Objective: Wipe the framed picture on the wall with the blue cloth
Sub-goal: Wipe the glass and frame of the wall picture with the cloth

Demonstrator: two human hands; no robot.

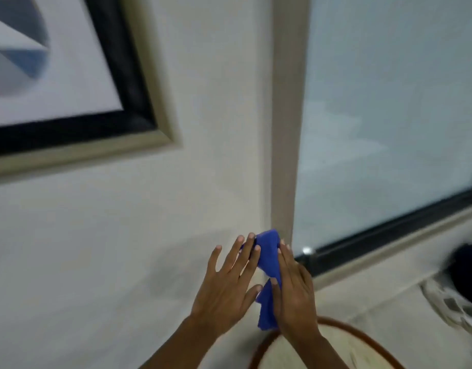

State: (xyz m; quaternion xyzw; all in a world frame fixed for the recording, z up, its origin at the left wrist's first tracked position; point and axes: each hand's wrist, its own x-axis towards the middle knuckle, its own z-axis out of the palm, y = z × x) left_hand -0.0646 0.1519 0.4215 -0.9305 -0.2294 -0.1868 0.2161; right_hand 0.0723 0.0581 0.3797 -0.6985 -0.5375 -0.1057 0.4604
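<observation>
The framed picture (139, 107) hangs on the cream wall at the upper left, with a black inner frame, a pale outer moulding and a blue-grey abstract print. The blue cloth (268, 259) is bunched between my two hands, low in the view and well below and to the right of the picture. My left hand (227, 286) has its fingers spread, the fingertips touching the cloth's top. My right hand (293, 288) presses the cloth's right side, thumb over the fabric. The lower end of the cloth hangs down between my wrists.
A beige vertical trim (285, 129) separates the wall from a large frosted glass pane (389, 115) with a dark bottom rail. A round brown-rimmed seat or table (344, 328) lies below my hands. At the right edge a shoe (453, 304) of another person rests on the floor.
</observation>
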